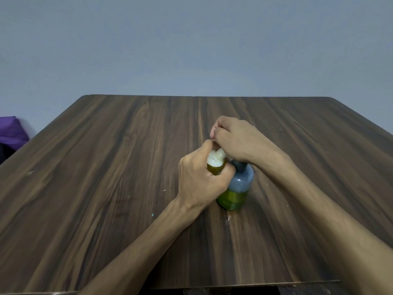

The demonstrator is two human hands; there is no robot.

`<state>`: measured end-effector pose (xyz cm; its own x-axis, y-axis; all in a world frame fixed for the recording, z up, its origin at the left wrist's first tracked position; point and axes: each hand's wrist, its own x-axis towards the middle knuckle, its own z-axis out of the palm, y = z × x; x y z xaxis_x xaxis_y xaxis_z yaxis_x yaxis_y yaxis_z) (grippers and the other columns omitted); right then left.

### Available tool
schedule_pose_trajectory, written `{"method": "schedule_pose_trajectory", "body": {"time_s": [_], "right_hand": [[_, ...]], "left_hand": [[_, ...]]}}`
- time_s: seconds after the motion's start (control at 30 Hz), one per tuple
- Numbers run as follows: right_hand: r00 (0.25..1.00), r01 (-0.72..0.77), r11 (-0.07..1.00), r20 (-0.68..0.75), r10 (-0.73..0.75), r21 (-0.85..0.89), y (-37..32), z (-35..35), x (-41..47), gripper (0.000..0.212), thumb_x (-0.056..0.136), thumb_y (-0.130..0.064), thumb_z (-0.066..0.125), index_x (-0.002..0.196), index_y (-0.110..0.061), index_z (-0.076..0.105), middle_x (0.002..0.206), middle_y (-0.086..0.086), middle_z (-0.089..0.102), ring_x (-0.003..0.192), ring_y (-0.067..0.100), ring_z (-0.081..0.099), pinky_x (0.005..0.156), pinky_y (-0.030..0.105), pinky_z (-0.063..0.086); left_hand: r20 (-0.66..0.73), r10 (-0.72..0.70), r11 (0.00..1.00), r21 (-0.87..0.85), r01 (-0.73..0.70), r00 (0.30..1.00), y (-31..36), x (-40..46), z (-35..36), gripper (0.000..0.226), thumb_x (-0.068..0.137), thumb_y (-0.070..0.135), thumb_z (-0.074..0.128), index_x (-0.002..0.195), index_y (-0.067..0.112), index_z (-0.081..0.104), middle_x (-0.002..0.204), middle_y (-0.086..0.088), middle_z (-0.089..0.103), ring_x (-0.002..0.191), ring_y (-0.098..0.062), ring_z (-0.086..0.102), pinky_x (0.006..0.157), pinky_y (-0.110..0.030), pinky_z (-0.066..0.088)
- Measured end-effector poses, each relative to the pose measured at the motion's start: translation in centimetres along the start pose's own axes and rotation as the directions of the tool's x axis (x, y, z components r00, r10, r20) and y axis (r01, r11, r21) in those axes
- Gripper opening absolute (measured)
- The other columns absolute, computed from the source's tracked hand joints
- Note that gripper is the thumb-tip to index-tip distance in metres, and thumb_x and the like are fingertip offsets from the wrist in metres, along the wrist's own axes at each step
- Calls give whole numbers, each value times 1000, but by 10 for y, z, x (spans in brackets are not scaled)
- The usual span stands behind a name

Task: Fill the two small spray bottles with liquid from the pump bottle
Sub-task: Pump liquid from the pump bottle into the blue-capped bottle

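Pump bottle [238, 188] stands upright on the wooden table [106, 188], right of centre; green liquid fills its lower part. Left hand [200, 182] grips a small spray bottle [215, 166], amber with a white threaded neck, held just beside the pump's collar. Right hand [236, 139], fingers curled, rests atop the pump head; what it pinches is hidden. Purple cloth [11, 129] at far left.
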<state>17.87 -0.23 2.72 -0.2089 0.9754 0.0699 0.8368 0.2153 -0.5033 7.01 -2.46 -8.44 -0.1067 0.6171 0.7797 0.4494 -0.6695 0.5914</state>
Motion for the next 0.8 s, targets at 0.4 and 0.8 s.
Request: {"method": "schedule_pose_trajectory", "body": {"time_s": [0.4,0.8], "right_hand": [[999,23,999,-43,-21,47,3,-1,2,22,103,-28,40,100,-26,62,92,-6,68,85,17,64,75,41,53],[1000,14,999,-22,-13,40,6,3,3,23,102,-27,39,103,-26,62,94,-6,69,89,18,65,81,43,55]], "left_hand": [[14,5,1000,-5,-5,1000,0,0,0,19,83,29,70,82,14,58,70,8,63,59,-4,59,53,-25,49],[23,16,1000,0,-16,1000,1,1,-1,17,83,28,70,87,25,53,73,15,59,61,6,55,58,-11,42]]}}
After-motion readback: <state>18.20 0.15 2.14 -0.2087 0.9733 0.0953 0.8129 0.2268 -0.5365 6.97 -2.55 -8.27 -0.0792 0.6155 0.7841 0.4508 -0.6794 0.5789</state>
